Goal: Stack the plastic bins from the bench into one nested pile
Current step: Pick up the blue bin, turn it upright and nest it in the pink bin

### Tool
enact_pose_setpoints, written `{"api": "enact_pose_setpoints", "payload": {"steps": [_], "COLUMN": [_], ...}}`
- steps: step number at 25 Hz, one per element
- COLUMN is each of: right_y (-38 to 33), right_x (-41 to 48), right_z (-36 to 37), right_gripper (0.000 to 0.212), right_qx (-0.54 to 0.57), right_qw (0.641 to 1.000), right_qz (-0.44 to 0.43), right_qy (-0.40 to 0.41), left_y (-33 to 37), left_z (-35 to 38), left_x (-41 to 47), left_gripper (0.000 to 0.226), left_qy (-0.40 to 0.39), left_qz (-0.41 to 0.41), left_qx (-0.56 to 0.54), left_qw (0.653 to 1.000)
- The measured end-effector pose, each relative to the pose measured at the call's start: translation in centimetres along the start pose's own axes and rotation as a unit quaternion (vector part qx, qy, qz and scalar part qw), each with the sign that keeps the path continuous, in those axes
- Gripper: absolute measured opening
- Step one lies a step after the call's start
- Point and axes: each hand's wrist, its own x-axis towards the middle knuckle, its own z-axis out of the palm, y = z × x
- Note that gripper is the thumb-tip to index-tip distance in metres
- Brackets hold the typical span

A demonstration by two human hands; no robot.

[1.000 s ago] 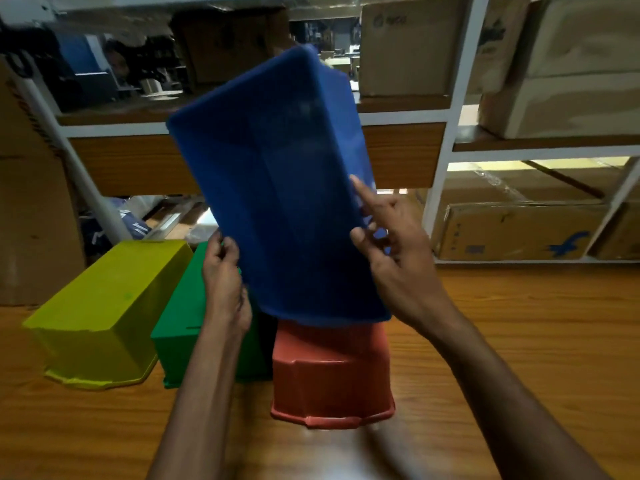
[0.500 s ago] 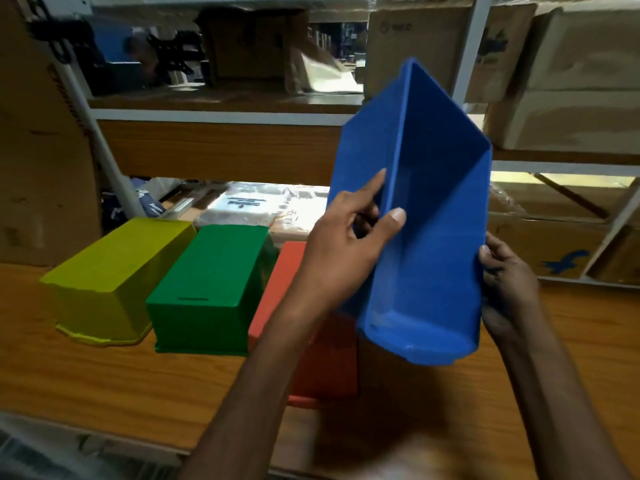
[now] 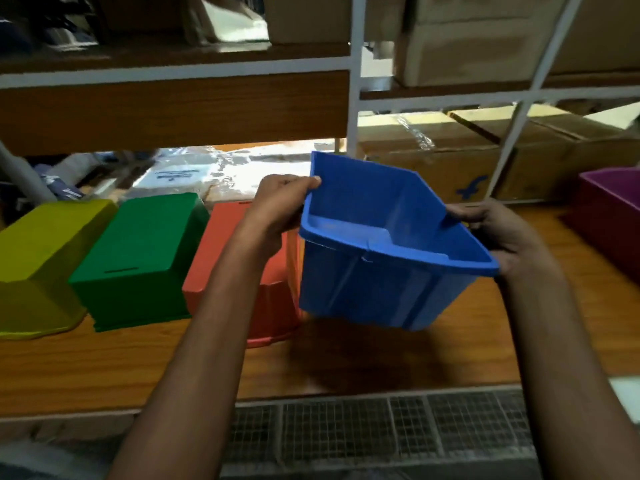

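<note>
While both hands' grip holds one blue bin [image 3: 374,289], three bins [image 3: 138,258] lie overturned.

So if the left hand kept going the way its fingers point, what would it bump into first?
The left hand already grips the blue bin at its far left corner, fingers pointing right. Pushing on, it would probably meet the bin's own wall first; depth is hard to judge.

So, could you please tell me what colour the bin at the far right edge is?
Purple bin, seen in the head view.
</note>
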Motion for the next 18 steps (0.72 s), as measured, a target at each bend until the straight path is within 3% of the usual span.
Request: {"api": "enact_pose_setpoints", "payload": {"steps": [4,8,13,18], "right_y": [2.9,7.8,14.8,18.7], "right_x": [-4.3,-11.1,-21.7,-30.0], "right_z": [-2.8,-4.3,-5.3,-5.9], "right_gripper": [0.041,0.057,0.077,0.069], "right_qx": [0.005,-0.008,-0.113,-0.119], "right_qw": [1.0,0.996,0.968,0.924], "right_qz": [-0.004,-0.085,-0.177,-0.198], "right_qy": [0.0,0.002,0.137,0.306], "left_y": [-3.4,-7.1,-11.5,-15.7], "left_z": [0.5,-0.2,0.3,4.0], "left_x": [-2.5,-7.3,-14.9,-20.7], "left_gripper": [0.016,0.031,0.047,0.044], "left_qy": [-0.07,-0.182,-0.235,-0.266], "left_qz": [-0.038,-0.019,0.029,-0.001], "left_qx": [0.007,-0.015,-0.038,-0.054], "left_qw": [0.997,0.983,0.971,0.962]}}
